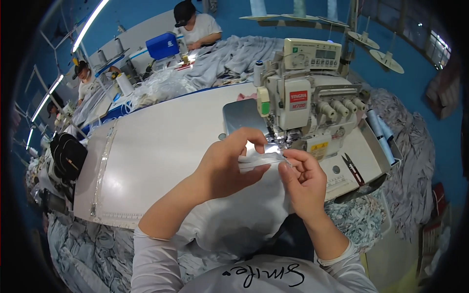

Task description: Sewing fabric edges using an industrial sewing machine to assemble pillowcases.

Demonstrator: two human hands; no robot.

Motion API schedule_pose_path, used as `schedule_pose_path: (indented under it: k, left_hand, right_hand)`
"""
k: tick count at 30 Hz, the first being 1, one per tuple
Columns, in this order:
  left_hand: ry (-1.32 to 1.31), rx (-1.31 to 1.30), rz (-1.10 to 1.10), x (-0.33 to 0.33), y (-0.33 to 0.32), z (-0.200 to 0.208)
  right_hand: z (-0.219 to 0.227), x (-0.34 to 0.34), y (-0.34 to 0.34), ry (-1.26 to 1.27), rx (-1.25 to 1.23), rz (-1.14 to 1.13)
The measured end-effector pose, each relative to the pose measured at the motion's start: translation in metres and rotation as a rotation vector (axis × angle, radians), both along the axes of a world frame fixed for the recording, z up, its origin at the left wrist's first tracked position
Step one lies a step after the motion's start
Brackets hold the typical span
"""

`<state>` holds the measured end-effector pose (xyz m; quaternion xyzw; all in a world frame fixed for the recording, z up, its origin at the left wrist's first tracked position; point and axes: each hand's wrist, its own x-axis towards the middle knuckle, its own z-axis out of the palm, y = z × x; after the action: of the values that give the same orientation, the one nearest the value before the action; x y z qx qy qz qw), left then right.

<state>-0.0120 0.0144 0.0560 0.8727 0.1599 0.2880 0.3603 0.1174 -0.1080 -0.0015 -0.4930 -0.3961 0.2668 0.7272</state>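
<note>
At one o'clock the top edge crops thread cones (299, 7); toward four o'clock, the left hand (222, 163) partly hides white fabric (263, 159).

- My left hand (222, 165) holds pale fabric (259, 160).
- My right hand (307, 183) pinches its edge.
- A sewing machine (295, 105) stands just beyond.
- Snips (352, 169) lie rightward.

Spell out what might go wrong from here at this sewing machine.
The left hand and right hand are close to the sewing area of the overlock machine; if it ran, they might be nicked. The pale fabric, pinched in both hands, might slip out of its fold. The thread snips lie with bare points and could prick a reaching hand.
</note>
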Motion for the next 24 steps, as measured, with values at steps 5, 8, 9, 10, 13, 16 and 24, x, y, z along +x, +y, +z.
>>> schedule_pose_path:
  k: [5, 8, 9, 10, 13, 16, 24]
  left_hand:
    - [-0.108, 0.549, -0.163, 0.015, 0.017, -0.029]
    - [-0.114, 0.376, -0.236, 0.022, 0.019, -0.033]
    - [-0.11, 0.373, -0.235, 0.022, 0.02, -0.032]
    - [-0.078, 0.412, -0.228, 0.024, 0.022, -0.031]
    - [-0.004, 0.611, -0.149, 0.021, 0.017, -0.031]
    - [0.098, 0.825, -0.107, 0.011, -0.001, -0.032]
    - [0.205, 0.742, -0.035, 0.005, -0.028, -0.031]
  right_hand:
    - [-0.008, 0.016, -0.003, -0.207, -0.141, -0.109]
    - [-0.012, 0.027, 0.0, -0.433, -0.169, -0.209]
    - [-0.011, 0.03, 0.001, -0.429, -0.172, -0.206]
    - [-0.009, 0.036, 0.002, -0.478, -0.204, -0.222]
    - [-0.011, 0.044, 0.008, -0.433, -0.259, -0.215]
    - [-0.014, 0.048, 0.01, -0.297, -0.288, -0.186]
    - [-0.022, 0.055, 0.007, -0.117, -0.115, -0.227]
